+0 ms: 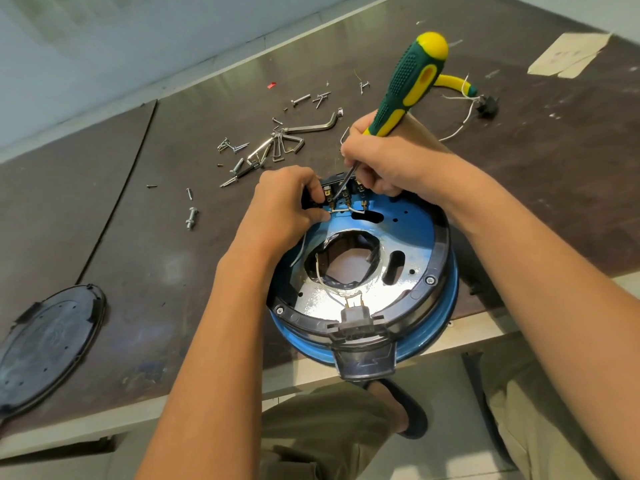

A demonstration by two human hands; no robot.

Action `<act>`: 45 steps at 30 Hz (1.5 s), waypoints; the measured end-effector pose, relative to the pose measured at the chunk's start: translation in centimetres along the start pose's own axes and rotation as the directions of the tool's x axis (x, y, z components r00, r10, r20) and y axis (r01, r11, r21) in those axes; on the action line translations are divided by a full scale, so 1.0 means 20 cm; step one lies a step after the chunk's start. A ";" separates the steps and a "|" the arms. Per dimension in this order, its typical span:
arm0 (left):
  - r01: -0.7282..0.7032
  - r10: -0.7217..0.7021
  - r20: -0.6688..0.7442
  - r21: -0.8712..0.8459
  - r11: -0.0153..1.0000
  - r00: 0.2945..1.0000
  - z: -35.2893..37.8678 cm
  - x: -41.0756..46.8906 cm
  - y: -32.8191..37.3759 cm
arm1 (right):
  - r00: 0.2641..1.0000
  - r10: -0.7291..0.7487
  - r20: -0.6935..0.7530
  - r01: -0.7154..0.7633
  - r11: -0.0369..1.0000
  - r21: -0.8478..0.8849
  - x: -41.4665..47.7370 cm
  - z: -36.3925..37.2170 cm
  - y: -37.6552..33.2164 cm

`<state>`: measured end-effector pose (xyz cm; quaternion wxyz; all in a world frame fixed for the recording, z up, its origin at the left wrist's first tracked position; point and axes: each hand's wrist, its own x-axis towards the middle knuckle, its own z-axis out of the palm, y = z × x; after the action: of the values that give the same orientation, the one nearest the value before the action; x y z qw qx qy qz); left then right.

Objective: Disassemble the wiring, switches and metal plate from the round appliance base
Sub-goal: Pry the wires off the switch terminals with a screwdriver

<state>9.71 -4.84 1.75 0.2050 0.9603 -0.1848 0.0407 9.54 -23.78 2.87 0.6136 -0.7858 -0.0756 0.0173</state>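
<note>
The round appliance base (pixel 360 271) lies at the counter's (pixel 166 271) near edge, open side up. Its socket lug (pixel 356 323) points at the person and the switch block (pixel 341 194) sits at the far rim, so its one real axis runs near to far. The metal plate (pixel 408 244) seems still screwed down, with white wiring (pixel 356 212) still attached. The left hand (pixel 287 206) pinches at the switch block, whether wire or housing I can't tell. The right hand (pixel 384 161) grips a screwdriver (pixel 412 81), tip among the terminals, handle leaning up and away. Beyond lie loose screws (pixel 231 146) and hex keys (pixel 298 128). Most of the job remains, I'd judge.
</note>
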 end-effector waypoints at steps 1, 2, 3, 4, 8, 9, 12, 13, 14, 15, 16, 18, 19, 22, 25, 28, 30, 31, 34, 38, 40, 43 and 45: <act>-0.009 0.009 0.004 0.003 1.000 1.000 0.00 0.00 0.00 | 1.000 0.000 0.001 0.000 1.000 -0.001 0.00 0.00 0.00; -0.022 0.022 0.011 0.007 1.000 1.000 0.00 0.00 0.00 | 1.000 0.003 0.002 -0.003 1.000 0.001 0.00 0.00 0.00; -0.035 0.035 0.018 0.014 0.999 0.999 0.00 0.00 -0.01 | 1.000 0.007 0.003 -0.007 1.000 0.004 0.00 0.00 0.00; -0.048 0.048 0.025 0.022 0.999 0.999 0.00 0.01 -0.01 | 1.000 0.013 0.002 -0.013 1.000 0.007 0.00 0.00 -0.01; -0.080 0.077 0.057 0.056 0.995 0.995 0.00 0.01 -0.01 | 0.999 0.042 0.007 -0.042 0.999 0.012 0.00 0.00 -0.01; -0.081 0.078 0.060 0.060 0.995 0.995 0.01 0.01 -0.01 | 0.999 0.044 0.000 -0.044 0.999 0.014 0.00 0.00 -0.01; -0.075 0.072 0.059 0.061 0.995 0.996 0.01 0.01 -0.01 | 0.998 0.063 -0.031 -0.062 0.997 0.039 0.01 0.00 -0.01; -0.074 0.070 0.057 0.060 0.995 0.996 0.00 0.01 -0.01 | 0.996 0.082 -0.027 -0.081 0.995 0.053 0.02 0.01 -0.01; -0.075 0.072 0.057 0.060 0.995 0.996 0.00 0.01 -0.01 | 0.994 0.105 -0.017 -0.104 0.993 0.064 0.03 0.01 -0.01; -0.078 0.075 0.058 0.060 0.995 0.995 0.00 0.01 -0.01 | 0.992 0.128 -0.007 -0.127 0.989 0.072 0.03 0.01 -0.01; -0.082 0.079 0.059 0.062 0.995 0.995 0.00 0.01 -0.01 | 0.989 0.147 -0.004 -0.147 0.986 0.080 0.04 0.01 -0.01; -0.085 0.081 0.063 0.062 0.994 0.995 0.00 0.01 -0.01 | 0.985 0.173 -0.021 -0.170 0.980 0.106 0.06 0.01 -0.01; -0.086 0.082 0.064 0.061 0.994 0.995 0.00 0.01 -0.01 | 0.983 0.184 -0.029 -0.179 0.976 0.121 0.06 0.01 -0.01; -0.088 0.084 0.063 0.056 0.995 0.994 0.00 0.01 -0.02 | 0.975 0.218 -0.037 -0.211 0.967 0.142 0.07 0.00 -0.01; -0.087 0.085 0.052 0.046 0.995 0.995 0.00 0.02 -0.02 | 0.971 0.238 -0.033 -0.230 0.961 0.154 0.08 0.00 -0.01; -0.087 0.085 0.050 0.037 0.996 0.995 0.01 0.02 -0.02 | 0.968 0.244 -0.053 -0.232 0.958 0.171 0.08 0.00 -0.01; -0.082 0.081 0.044 0.026 0.996 0.996 0.01 0.01 -0.03 | 0.964 0.253 -0.086 -0.234 0.954 0.187 0.09 0.01 -0.01; -0.077 0.076 0.042 0.018 0.997 0.996 0.00 0.01 -0.03 | 0.960 0.258 -0.104 -0.235 0.953 0.193 0.09 0.01 -0.01; -0.067 0.067 0.053 0.015 0.998 0.996 0.00 0.01 -0.03 | 0.953 0.268 -0.139 -0.237 0.950 0.204 0.11 0.02 0.00; -0.073 0.071 0.065 0.035 0.997 0.995 -0.01 0.01 -0.03 | 0.959 0.256 -0.122 -0.230 0.953 0.196 0.10 0.01 -0.01; -0.074 0.071 0.066 0.039 0.997 0.995 -0.01 0.01 -0.03 | 0.971 0.219 -0.094 -0.202 0.965 0.168 0.07 0.01 -0.01; -0.080 0.077 0.071 0.039 0.996 0.994 -0.01 0.01 -0.02 | 0.991 0.116 -0.069 -0.109 0.989 0.101 0.02 0.03 -0.02; -0.072 0.068 0.113 0.026 0.997 0.991 -0.04 0.02 -0.03 | 0.996 0.041 -0.085 -0.037 0.998 0.052 0.00 0.04 -0.03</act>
<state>10.28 -4.23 2.26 0.1783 0.9570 -0.2290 -0.0032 9.35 -22.77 3.30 0.6353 -0.7715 -0.0333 -0.0024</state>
